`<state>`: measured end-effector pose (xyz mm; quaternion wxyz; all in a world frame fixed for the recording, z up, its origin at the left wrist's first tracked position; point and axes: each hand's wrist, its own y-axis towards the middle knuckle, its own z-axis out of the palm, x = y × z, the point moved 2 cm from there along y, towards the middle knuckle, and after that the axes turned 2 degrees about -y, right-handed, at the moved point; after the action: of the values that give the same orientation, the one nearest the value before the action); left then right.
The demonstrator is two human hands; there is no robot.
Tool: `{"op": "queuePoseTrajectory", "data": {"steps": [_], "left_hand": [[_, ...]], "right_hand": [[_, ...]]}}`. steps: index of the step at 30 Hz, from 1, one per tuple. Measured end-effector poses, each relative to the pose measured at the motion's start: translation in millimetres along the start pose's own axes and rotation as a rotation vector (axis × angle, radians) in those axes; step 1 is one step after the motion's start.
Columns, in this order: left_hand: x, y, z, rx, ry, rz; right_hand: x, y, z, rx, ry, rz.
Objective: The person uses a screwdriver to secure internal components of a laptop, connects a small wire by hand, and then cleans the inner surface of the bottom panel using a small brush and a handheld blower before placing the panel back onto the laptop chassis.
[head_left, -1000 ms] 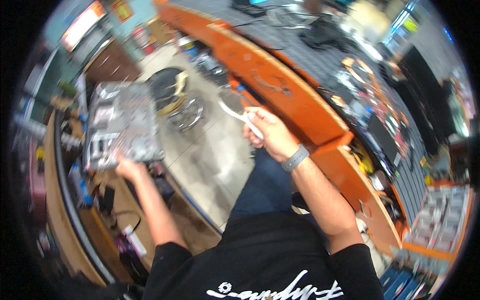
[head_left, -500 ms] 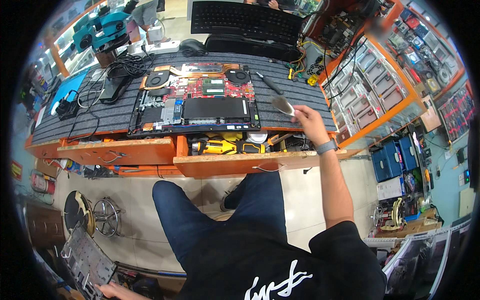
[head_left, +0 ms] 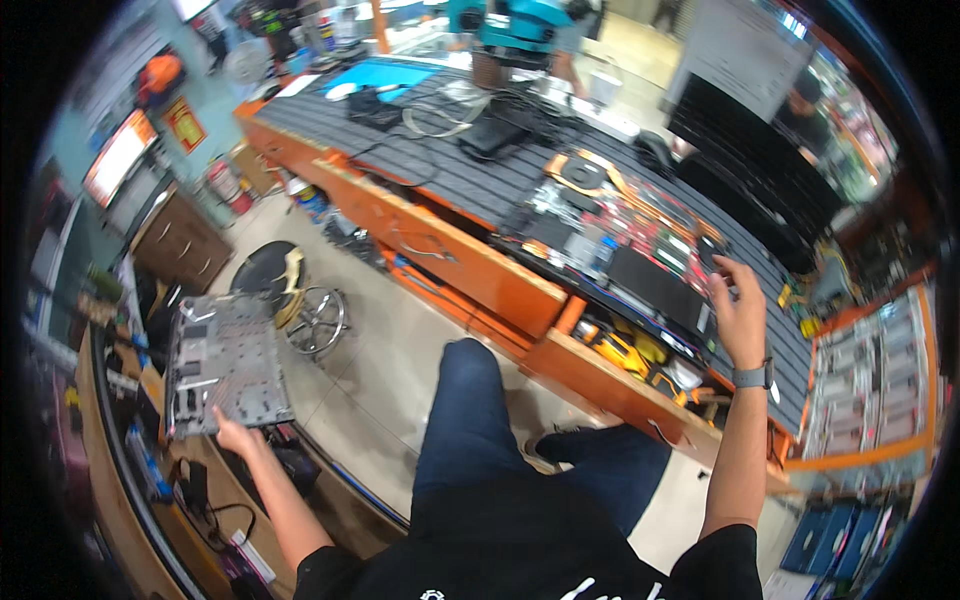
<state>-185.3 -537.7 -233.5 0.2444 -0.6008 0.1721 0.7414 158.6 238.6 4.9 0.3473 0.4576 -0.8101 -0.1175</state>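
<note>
In the head view I am seeing my left hand reaching out low to my left, its fingers closing on the near edge of a flat grey laptop bottom cover panel, which is lying tilted over the side surface there, beside a round black stool with a chrome base standing on the tiled floor. My right hand is stretching forward to the long orange-edged work surface with its dark ribbed mat, fingers curled and tips resting at the right end of the opened laptop chassis with exposed red and green circuit board and copper-coloured fan; whether it is pinching something small there I cannot tell, as the fingertips are blurring into the board. A grey wristband is sitting on that wrist. Below the surface edge, a yellow and black tool is lying in an open tray. Farther along the mat, a bundle of black cables and a black box-like device are sitting near a blue mat. My legs in dark blue trousers are filling the middle of the view.
</note>
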Motion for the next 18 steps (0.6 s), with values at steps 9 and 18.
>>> {"op": "queuePoseTrajectory", "data": {"steps": [9, 18], "left_hand": [[5, -36, -2, 0.035, -0.120, -0.068], [27, -3, -11, -0.060, 0.187, -0.230]], "right_hand": [[184, 82, 147, 0.336, 0.069, -0.471], [170, -22, 128, 0.638, 0.204, -0.471]]}}
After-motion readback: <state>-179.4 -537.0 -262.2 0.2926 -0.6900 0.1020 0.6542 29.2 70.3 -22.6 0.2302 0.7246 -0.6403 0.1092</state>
